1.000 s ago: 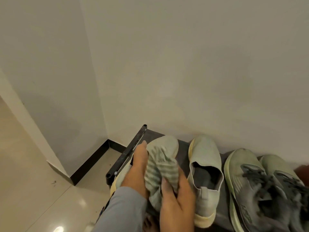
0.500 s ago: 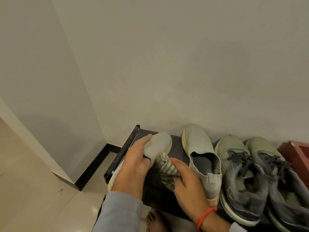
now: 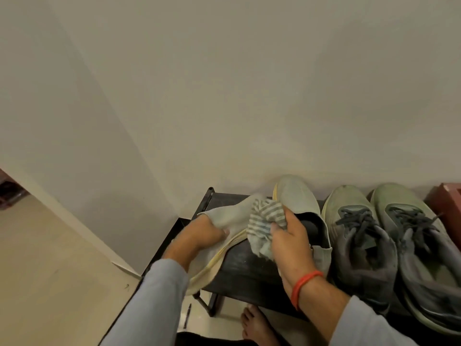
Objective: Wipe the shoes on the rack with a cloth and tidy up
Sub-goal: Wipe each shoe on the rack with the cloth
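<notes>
A pale grey slip-on shoe with a yellowish sole lies tilted at the left end of the dark shoe rack. My left hand grips its upper, thumb on the fabric. My right hand holds a bunched grey-and-white striped cloth against the shoe's toe side. Its partner slip-on stands upright just to the right, partly behind my right hand.
A pair of grey-green laced sneakers fills the right part of the rack. A reddish box sits at the far right. The wall corner stands close behind and to the left. My bare foot is on the tiled floor below.
The shoe has tipped onto its side, showing more of the sole edge. My right hand has carried the cloth up from the shoe's middle toward the toe. The view has shifted left.
</notes>
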